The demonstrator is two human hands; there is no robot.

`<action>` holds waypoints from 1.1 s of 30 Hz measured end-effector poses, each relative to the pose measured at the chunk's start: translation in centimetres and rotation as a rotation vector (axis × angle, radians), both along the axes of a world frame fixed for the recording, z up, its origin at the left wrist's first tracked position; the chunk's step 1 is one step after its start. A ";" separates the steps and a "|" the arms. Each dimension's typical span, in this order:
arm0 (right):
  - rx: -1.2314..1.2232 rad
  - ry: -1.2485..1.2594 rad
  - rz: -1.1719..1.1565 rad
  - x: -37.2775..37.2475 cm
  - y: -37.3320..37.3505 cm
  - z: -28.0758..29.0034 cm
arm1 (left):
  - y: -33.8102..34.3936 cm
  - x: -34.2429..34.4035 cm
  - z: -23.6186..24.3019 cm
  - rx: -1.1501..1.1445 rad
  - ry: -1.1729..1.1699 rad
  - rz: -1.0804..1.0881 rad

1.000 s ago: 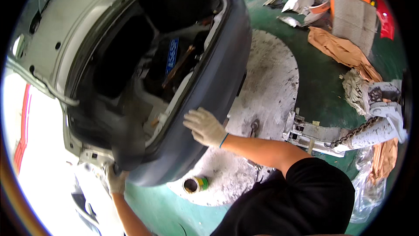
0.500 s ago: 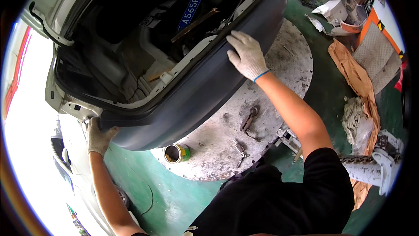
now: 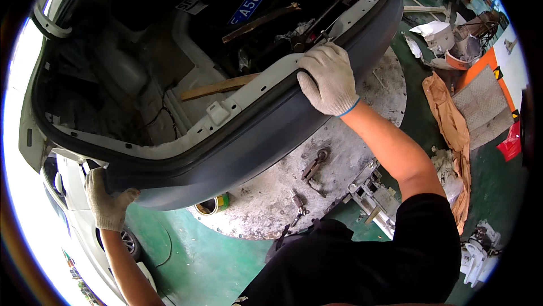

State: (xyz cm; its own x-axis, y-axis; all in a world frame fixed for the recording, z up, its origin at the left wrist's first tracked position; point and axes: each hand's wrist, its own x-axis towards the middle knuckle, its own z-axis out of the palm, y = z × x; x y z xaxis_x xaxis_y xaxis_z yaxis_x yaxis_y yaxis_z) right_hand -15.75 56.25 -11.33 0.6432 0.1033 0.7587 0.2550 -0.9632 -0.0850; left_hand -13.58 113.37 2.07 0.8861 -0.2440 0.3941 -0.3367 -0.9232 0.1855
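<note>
A dark grey rear bumper (image 3: 226, 167) runs along the open trunk (image 3: 141, 68) of a light-coloured car. My left hand (image 3: 107, 201), in a cream knit glove, grips the bumper's left end, thumb against its face. My right hand (image 3: 327, 79), gloved alike, has its fingers curled over the bumper's top edge, right of the middle. Inside the trunk lie wood strips (image 3: 218, 85), a blue plate (image 3: 253, 3) and metal clutter.
Below is a round metal platform (image 3: 260, 215) with a can (image 3: 209, 204) and clamp tools (image 3: 314, 164). A steel frame (image 3: 373, 198), brown paper (image 3: 444, 113), scrap parts (image 3: 452, 45) and a red piece (image 3: 510, 139) are at right. Another car (image 3: 79, 193) stands at left.
The view has swung, bringing more of the trunk's inside into it. My right hand has gone from spread on the bumper's face to curled over its top edge. My left hand still holds the left end.
</note>
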 end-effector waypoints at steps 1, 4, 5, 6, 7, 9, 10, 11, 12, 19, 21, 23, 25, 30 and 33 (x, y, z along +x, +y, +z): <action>-0.003 -0.050 0.001 0.5 0.1 0.0 | -0.4 0.3 0.2 0.009 0.045 0.018; 0.012 0.003 -0.053 0.5 0.3 0.1 | 0.0 0.9 -0.8 -0.041 0.065 0.042; -0.012 0.061 -0.086 0.9 0.2 0.2 | -0.5 0.7 0.0 -0.026 0.057 0.067; -0.012 0.070 -0.076 1.1 -0.2 0.2 | -1.6 0.7 0.8 0.034 0.060 0.092; 0.002 0.014 -0.064 1.1 -0.2 0.2 | -2.6 1.0 1.1 0.096 0.075 0.113; 0.031 -0.009 -0.030 1.3 -0.4 0.5 | 0.0 2.2 0.0 0.094 -0.027 0.049; 0.011 0.017 -0.014 1.3 -0.3 0.5 | 1.4 2.3 -0.6 0.091 -0.077 0.026; 0.017 -0.023 0.044 1.5 -1.0 0.3 | 1.4 2.4 -0.4 0.056 -0.048 -0.036; 0.023 -0.061 0.101 1.5 -1.8 0.1 | 1.5 2.8 -0.6 0.050 -0.080 -0.041; 0.001 -0.005 0.124 0.7 -3.4 0.2 | 3.8 3.1 -3.5 -0.011 -0.325 -0.069; 0.031 0.030 0.075 -0.2 -3.0 0.0 | 2.6 2.7 -3.1 0.032 -0.313 -0.005; 0.056 -0.028 0.066 0.2 -3.4 -0.6 | 2.4 3.7 -4.2 0.019 -0.311 0.035; 0.015 0.122 0.011 0.3 -3.2 0.2 | 0.5 2.8 -3.1 0.003 -0.186 0.066; -0.002 -0.126 0.099 2.0 -7.0 -0.4 | 0.7 2.9 -1.4 0.050 -0.153 0.025; -0.023 -0.021 -0.051 3.0 -12.5 -0.3 | 3.6 4.2 -2.6 0.039 -0.251 0.004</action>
State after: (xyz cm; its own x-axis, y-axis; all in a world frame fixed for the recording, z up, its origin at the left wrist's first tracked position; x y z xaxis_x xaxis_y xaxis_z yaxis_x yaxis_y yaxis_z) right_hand -12.74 43.76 -11.67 0.6317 0.0884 0.7702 0.2072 -0.9766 -0.0578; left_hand -9.37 116.95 -0.51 0.7627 -0.2600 0.5922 -0.3641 -0.9294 0.0609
